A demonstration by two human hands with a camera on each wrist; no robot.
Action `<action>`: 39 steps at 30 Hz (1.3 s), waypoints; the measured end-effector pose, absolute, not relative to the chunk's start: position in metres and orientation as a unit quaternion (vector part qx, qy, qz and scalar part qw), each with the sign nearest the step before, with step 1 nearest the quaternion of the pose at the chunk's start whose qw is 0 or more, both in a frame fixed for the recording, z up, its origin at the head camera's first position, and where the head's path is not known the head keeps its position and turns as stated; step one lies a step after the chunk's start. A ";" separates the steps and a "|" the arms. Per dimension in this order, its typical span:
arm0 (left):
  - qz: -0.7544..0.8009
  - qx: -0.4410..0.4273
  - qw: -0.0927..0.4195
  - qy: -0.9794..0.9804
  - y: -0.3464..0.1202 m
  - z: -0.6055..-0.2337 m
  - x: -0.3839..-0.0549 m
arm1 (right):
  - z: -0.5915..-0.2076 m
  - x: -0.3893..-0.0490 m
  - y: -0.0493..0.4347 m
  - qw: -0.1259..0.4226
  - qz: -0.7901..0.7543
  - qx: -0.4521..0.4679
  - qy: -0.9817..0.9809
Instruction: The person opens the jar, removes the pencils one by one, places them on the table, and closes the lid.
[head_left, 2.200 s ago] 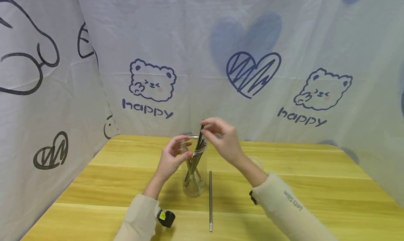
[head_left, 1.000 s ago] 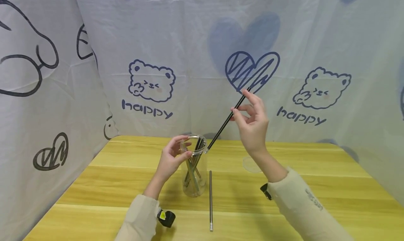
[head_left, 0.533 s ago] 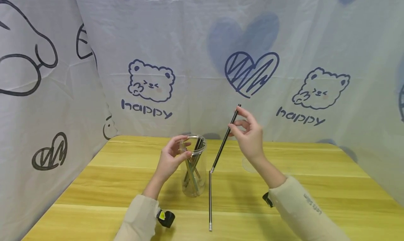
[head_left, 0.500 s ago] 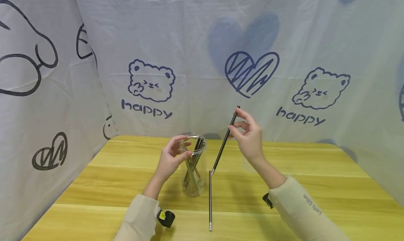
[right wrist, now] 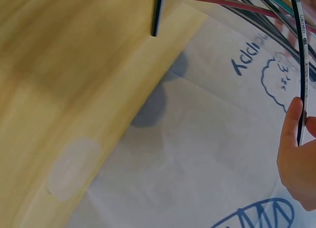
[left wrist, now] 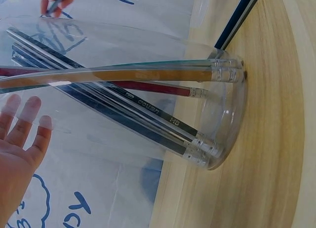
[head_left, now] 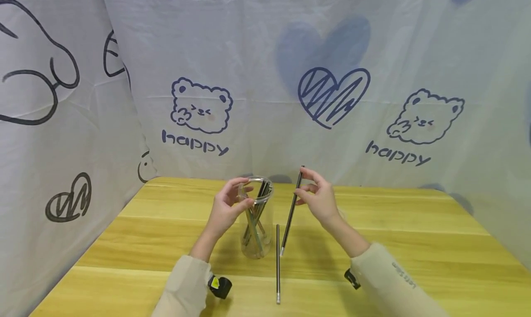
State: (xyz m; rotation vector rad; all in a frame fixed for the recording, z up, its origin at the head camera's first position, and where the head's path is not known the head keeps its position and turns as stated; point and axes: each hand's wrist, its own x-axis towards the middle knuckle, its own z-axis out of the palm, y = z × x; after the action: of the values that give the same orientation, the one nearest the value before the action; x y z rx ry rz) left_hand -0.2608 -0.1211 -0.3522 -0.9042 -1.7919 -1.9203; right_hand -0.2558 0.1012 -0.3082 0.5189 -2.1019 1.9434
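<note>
A clear plastic jar (head_left: 267, 238) stands upright on the table, and my left hand (head_left: 224, 206) grips it near the rim, thumb in front and fingers behind. Several pencils with eraser ends down lean inside the jar; a dark one (left wrist: 148, 107) shows lettering in the left wrist view, among orange, teal and red ones. My right hand (head_left: 321, 199) pinches a black-and-silver striped pencil (head_left: 292, 208) near its top, with the eraser end pointing down. Just left of that end, another striped pencil (head_left: 278, 266) lies on the table, its eraser toward me.
The wooden table (head_left: 394, 243) meets a white printed cloth (head_left: 257, 77) at the back. A round clear disc, like a lid (right wrist: 74, 169), lies on the table near its back edge. In the head view my right forearm mostly covers it.
My right hand has drawn the pencil from the jar, swung it right, then lowered it toward the table beside the lying pencil. The left hand and jar stay in place.
</note>
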 end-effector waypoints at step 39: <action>-0.681 -0.314 0.180 -0.637 -0.122 -0.354 -0.261 | -0.390 -0.268 0.080 -0.048 0.567 0.072 -0.819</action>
State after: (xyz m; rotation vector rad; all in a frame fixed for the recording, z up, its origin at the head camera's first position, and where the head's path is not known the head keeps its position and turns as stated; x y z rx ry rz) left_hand -0.2606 -0.1218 -0.3536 -0.8863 -1.8000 -1.9236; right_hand -0.2684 0.0804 -0.3898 0.2327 -2.6549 1.8374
